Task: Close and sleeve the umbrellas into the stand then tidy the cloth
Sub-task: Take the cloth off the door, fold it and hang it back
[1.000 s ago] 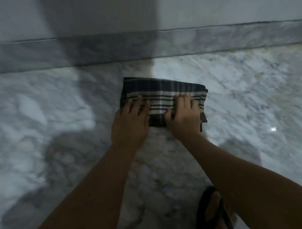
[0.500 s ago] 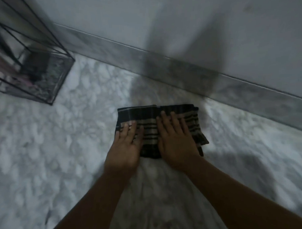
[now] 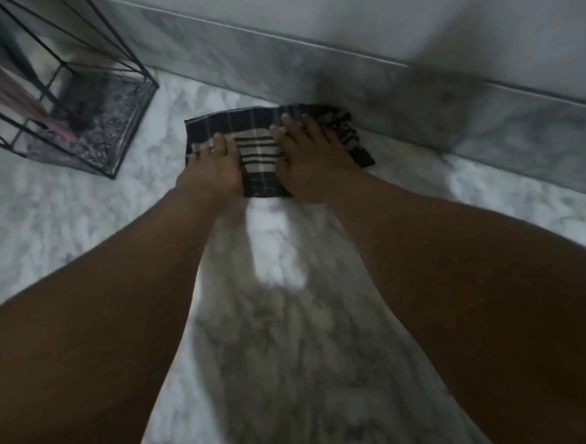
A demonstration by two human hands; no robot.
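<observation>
Both hands lie flat on the folded cloth (image 3: 261, 150) with fingers straight, pressing it to the floor rather than gripping it. Two bare forearms reach up from the bottom corners of the frame and converge toward the upper middle. At their ends, the left hand (image 3: 213, 169) covers the cloth's left part, fingertips close to its left edge, and the right hand (image 3: 311, 158) covers the right part, its fingers stretching toward the far edge. Between the two hands a strip of the dark plaid fabric with pale bands shows. The cloth sits on the marble floor (image 3: 272, 322) in the upper middle of the frame, its rumpled right end sticking out past the right hand, just short of the grey skirting (image 3: 446, 97) that runs diagonally along the wall (image 3: 410, 15). In the upper left corner a black wire stand (image 3: 121, 95) rests on the floor, well apart from the cloth. Blurred shapes inside it, one pinkish (image 3: 21, 98), are too smeared to make out.
</observation>
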